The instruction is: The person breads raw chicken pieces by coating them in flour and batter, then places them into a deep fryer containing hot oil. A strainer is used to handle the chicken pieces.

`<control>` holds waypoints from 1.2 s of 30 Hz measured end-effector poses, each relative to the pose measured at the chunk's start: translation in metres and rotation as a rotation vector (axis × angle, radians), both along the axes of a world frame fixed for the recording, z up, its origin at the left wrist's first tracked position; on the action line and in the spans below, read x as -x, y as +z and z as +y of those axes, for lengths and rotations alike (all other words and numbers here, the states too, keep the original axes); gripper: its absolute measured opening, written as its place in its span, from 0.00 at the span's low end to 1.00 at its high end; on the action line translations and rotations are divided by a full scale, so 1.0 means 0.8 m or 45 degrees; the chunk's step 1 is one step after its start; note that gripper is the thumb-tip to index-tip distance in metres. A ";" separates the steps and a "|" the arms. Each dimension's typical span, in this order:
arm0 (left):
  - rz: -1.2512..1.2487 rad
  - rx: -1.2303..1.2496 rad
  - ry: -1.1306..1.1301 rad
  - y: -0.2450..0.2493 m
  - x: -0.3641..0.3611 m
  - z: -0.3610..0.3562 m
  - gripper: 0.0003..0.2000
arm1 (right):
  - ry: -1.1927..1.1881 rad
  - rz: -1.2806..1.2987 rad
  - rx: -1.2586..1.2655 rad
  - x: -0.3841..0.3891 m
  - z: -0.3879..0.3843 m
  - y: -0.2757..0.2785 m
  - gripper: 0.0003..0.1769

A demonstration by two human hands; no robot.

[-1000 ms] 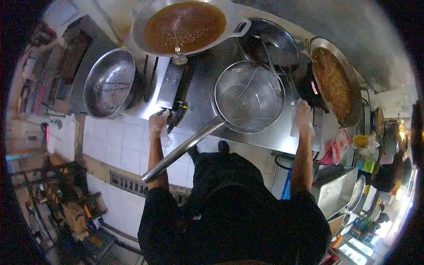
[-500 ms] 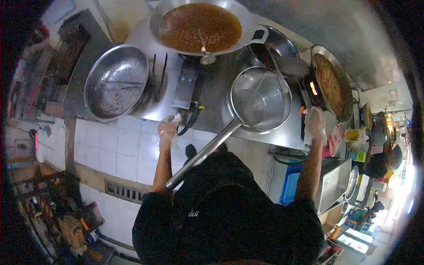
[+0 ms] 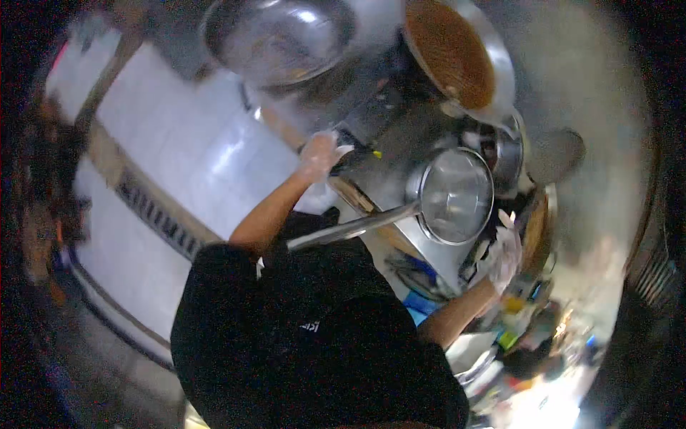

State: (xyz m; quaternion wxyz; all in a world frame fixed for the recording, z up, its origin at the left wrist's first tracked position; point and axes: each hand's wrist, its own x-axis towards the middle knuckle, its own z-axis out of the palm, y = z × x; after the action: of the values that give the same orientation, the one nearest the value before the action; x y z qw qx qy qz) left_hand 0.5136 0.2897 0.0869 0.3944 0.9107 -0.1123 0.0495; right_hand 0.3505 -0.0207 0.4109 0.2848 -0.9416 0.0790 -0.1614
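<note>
Between the two hands, at the near edge of the metal counter (image 3: pixel 389 179), sits a strainer (image 3: pixel 457 200), apart from both. Its round basket is at the far right end; its handle points to the near left, reaching past the counter's edge and in front of the dark shirt (image 3: pixel 307 343). The long axis slants gently between those two corners.

To the left, the left hand (image 3: pixel 319 156), in a clear glove, has its fingers curled in at a dark fitting (image 3: pixel 348 145) by the near edge; whether they grip it I cannot tell. To the right, the right hand (image 3: pixel 504 259), also gloved, has its fingers toward the far side, just beside a pan (image 3: pixel 552 214); blur hides whether they pinch anything.

Just beyond the basket stands a pot (image 3: pixel 509 161). Farther off is a big wok (image 3: pixel 504 61) of brown liquid, and to the far left a wide steel bowl (image 3: pixel 282 43).

White tiles (image 3: pixel 186 143) cover the floor at left, crossed by a drain grate (image 3: pixel 151 207). At the near right the room is bright and cluttered, too blurred to make out.
</note>
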 end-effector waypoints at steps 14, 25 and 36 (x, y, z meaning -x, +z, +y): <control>0.353 0.590 0.149 0.051 0.048 0.135 0.22 | -0.399 0.578 -0.119 -0.114 0.129 0.086 0.16; 0.561 -0.001 0.544 -0.112 0.186 0.295 0.18 | -0.302 0.525 0.024 -0.180 0.082 0.076 0.21; 1.030 -0.041 0.618 -0.218 0.309 0.321 0.31 | -0.001 0.883 0.150 -0.204 0.096 0.068 0.13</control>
State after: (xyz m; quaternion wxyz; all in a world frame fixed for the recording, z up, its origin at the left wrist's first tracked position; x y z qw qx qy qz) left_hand 0.2666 0.5462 -0.0873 0.3693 0.8628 0.2660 -0.2203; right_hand 0.5140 0.0563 0.4654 0.1860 -0.9552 0.1620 0.1634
